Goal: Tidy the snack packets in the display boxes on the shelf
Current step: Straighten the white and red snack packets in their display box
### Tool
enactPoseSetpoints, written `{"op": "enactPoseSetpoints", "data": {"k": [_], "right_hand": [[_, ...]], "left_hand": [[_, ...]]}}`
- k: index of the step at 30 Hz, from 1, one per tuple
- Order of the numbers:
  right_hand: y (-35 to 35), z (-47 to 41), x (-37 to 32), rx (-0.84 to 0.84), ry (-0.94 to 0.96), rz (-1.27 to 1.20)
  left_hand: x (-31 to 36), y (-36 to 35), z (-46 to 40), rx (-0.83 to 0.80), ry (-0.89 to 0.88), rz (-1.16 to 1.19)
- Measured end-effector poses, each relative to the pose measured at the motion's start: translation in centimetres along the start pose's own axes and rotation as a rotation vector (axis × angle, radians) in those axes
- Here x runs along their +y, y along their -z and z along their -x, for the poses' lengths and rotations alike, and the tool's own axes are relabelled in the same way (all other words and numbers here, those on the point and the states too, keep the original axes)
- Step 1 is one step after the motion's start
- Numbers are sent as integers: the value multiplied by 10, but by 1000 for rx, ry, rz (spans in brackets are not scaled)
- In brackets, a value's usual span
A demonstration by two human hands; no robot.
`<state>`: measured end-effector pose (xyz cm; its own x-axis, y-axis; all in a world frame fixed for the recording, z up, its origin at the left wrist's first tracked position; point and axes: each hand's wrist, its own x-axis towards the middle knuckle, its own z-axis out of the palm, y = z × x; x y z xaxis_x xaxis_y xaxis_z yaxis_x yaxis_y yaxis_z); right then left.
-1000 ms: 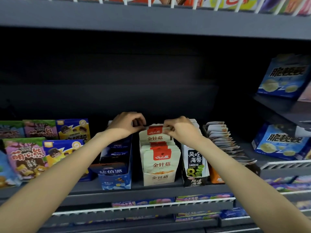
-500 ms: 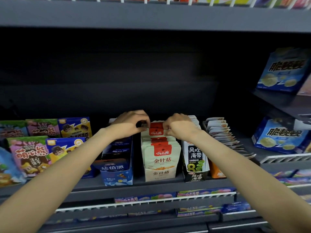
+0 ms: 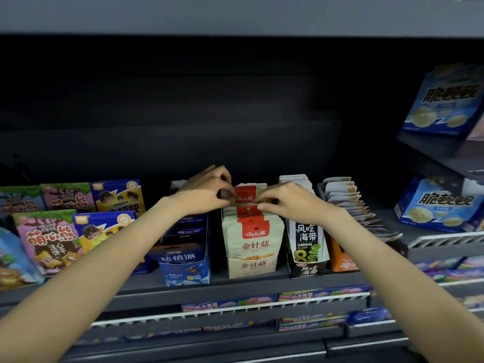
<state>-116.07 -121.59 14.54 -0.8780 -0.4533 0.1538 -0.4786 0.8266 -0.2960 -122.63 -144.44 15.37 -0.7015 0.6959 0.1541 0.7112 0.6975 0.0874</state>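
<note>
From the head view, my left hand (image 3: 207, 191) and my right hand (image 3: 286, 203) both reach to the back of the cream display box (image 3: 252, 265) that stands in the middle of the shelf (image 3: 262, 281). My left grip is narrow, thumb and fingers pinching the left edge of the rear packet (image 3: 245, 195), the one with the red header standing highest in the row. My right grip is narrow too, fingertips curled onto the right edge of the same red header. The other cream packets (image 3: 252, 237) stand upright in front of it, filed one behind another inside the box. Just left of the box sits a blue display box (image 3: 186, 268), under my left forearm. Just right stands a black display box (image 3: 306, 255) with green lettering, its packets upright, under my right wrist. Beyond that, an orange box (image 3: 343, 263) holds white packets (image 3: 348, 203) that fan out, leaning to the right.
</note>
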Motion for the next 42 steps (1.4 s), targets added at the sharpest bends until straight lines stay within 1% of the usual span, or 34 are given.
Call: {"op": "enactPoseSetpoints", "data": {"k": [3,5,8,12,15,18,21,25,28,32,34,37,39,42], "right_hand": [[-5,4,-1,-105,-19,-136],[-6,9,-3,-140,-37,-190],[-7,15,-3,-164,-49,-202],[-3,13,-8,-138,-47,-161],[-1,13,-6,-156,-54,-200],[-2,21,-1,-156,-79,-342],[-4,28,-1,-147,-122,-454],[-1,28,1,-123,-136,-411],[1,24,1,-95,-148,-379],[1,23,-5,-37,-97,-151],[1,26,-3,-47,-103,-200],[3,26,-1,-119,-178,-382],[5,22,-1,-172,-221,-459],[7,15,-2,-148,-222,-463]], "left_hand": [[3,1,4,22,-38,-74],[9,0,6,-22,-55,-76],[17,-1,8,-66,-38,-88],[20,1,7,-84,-44,-128],[20,2,6,-55,-4,-30],[18,0,8,-24,13,173],[19,-3,10,-94,8,310],[21,-3,16,-174,-1,425],[19,-1,21,-201,2,462],[20,0,24,-198,23,463],[22,0,24,-220,24,438],[25,1,26,-250,18,406],[24,1,28,-246,11,381],[25,0,34,-229,35,400]]}}
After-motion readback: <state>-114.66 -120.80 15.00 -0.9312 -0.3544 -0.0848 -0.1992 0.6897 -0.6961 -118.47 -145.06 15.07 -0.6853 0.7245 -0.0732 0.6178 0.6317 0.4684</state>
